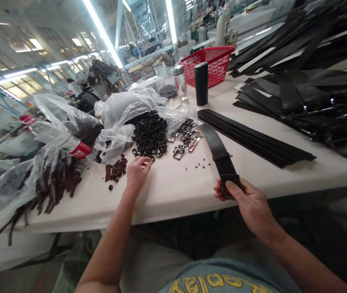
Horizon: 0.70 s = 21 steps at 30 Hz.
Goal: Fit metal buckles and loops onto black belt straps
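Note:
My right hand (251, 199) grips the end of a black belt strap (214, 142) near the table's front edge, thumb on top and fingers beneath. A dark buckle is partly hidden under that hand, and a narrow band crosses the strap higher up. At the near edge of a heap of black belt loops (150, 132), my left hand (138, 173) has its fingertips pinched on one small black loop (152, 159). Metal buckles (179, 151) lie right of the heap, beside a small pink-handled tool (194, 144). Little metal pieces (203, 165) are scattered between my hands.
Black straps (253, 136) lie stacked on the right, with buckled belts (310, 97) piled beyond. A black tumbler (201, 83), a glass bottle (179, 83) and a red basket (219, 65) stand at the back. Brown loops (118, 169), plastic bags (127, 108) and brown strips (54, 175) occupy the left.

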### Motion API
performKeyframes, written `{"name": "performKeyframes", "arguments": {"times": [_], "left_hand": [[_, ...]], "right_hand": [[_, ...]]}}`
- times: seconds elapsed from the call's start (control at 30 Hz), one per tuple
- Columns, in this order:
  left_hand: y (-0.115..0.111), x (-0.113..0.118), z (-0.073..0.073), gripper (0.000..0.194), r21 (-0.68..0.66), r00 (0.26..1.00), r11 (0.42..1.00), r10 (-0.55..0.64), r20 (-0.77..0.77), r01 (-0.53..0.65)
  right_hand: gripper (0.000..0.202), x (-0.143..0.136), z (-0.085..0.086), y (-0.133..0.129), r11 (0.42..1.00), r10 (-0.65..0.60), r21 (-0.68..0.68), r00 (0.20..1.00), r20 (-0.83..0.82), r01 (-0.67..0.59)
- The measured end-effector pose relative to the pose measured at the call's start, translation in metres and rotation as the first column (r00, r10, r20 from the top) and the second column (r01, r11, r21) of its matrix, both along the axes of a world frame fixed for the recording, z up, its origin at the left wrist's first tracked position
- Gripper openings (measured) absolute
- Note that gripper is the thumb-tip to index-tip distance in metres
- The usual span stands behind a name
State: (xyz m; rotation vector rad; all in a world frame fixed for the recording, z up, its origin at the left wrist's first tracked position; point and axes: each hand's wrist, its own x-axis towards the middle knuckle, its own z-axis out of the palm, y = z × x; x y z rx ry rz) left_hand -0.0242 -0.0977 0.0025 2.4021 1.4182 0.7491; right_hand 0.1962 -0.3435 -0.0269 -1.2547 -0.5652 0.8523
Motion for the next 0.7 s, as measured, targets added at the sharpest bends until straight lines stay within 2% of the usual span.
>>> {"name": "performKeyframes", "arguments": {"times": [0.1, 0.23, 0.27, 0.33, 0.43, 0.53, 0.63, 0.67, 0.7], "left_hand": [[0.019, 0.006, -0.004, 0.016, 0.060, 0.983, 0.998, 0.025, -0.182, -0.014], [0.020, 0.012, -0.008, 0.015, 0.066, 0.985, 0.998, -0.005, -0.175, 0.017], [0.019, 0.012, -0.008, 0.014, 0.055, 0.991, 0.998, -0.010, -0.136, 0.018], [0.014, 0.013, -0.008, 0.010, -0.047, 0.998, 0.999, -0.014, 0.059, 0.017], [-0.005, 0.020, -0.008, 0.012, -0.276, 0.931, 0.956, 0.011, 0.365, 0.096], [-0.043, 0.037, -0.011, 0.025, -0.459, 0.846, 0.853, 0.040, 0.532, 0.248], [-0.090, 0.056, -0.013, 0.029, -0.611, 0.659, 0.641, 0.211, 0.722, 0.465], [-0.104, 0.062, -0.013, 0.028, -0.623, 0.606, 0.584, 0.261, 0.751, 0.520], [-0.116, 0.066, -0.013, 0.028, -0.621, 0.577, 0.552, 0.281, 0.767, 0.556]], "right_hand": [[0.042, -0.003, 0.004, -0.002, 0.999, 0.032, 0.005, 0.996, 0.082, -0.032], [0.042, -0.005, 0.006, -0.007, 0.997, 0.076, -0.035, 0.985, 0.156, -0.071], [0.041, -0.005, 0.006, -0.008, 0.995, 0.092, -0.050, 0.980, 0.174, -0.084], [0.041, -0.006, 0.004, -0.009, 0.991, 0.125, -0.075, 0.969, 0.214, -0.111], [0.040, -0.008, 0.003, -0.008, 0.982, 0.184, -0.094, 0.948, 0.259, -0.164], [0.037, -0.012, 0.005, -0.006, 0.972, 0.231, -0.106, 0.925, 0.300, -0.209], [0.033, -0.015, 0.011, -0.005, 0.968, 0.246, -0.130, 0.912, 0.329, -0.214], [0.032, -0.015, 0.013, -0.005, 0.966, 0.251, -0.142, 0.908, 0.335, -0.214], [0.031, -0.016, 0.015, -0.005, 0.964, 0.258, -0.155, 0.905, 0.339, -0.217]]}}
